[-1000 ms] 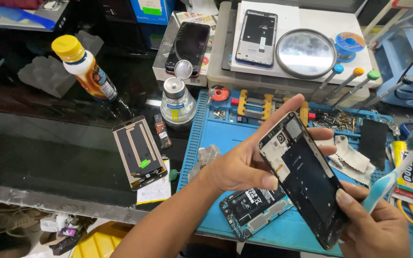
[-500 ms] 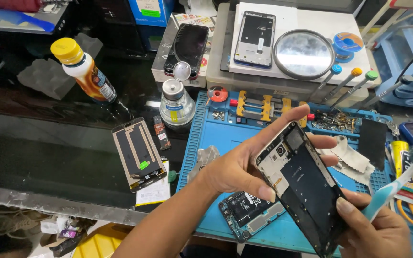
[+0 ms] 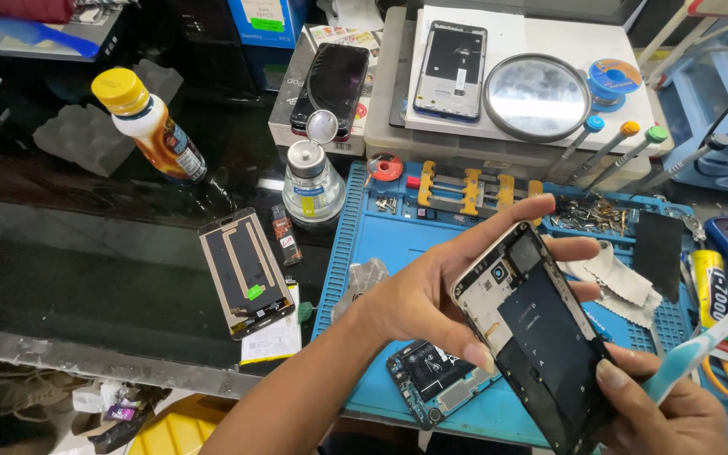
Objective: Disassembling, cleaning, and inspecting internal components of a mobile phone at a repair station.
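My left hand [image 3: 431,295] grips an opened phone frame [image 3: 532,337] by its upper end, inner side facing me, tilted down to the right. My right hand [image 3: 667,404] supports the frame's lower end with the thumb on it. The same hand holds a light blue toothbrush [image 3: 701,345], its bristled head up at the right edge. Under the frame, a second phone part with a circuit board [image 3: 431,379] lies on the blue work mat [image 3: 381,261].
A detached screen panel [image 3: 244,270] lies on the dark glass left of the mat. A small dispenser bottle [image 3: 312,181], a yellow-capped bottle [image 3: 149,126], a round magnifier [image 3: 535,97], two phones, screwdrivers [image 3: 604,152] and loose screws stand behind. Cloth pieces [image 3: 617,274] lie right.
The phone frame and both hands have shifted slightly left and down. The toothbrush stays raised at the right edge.
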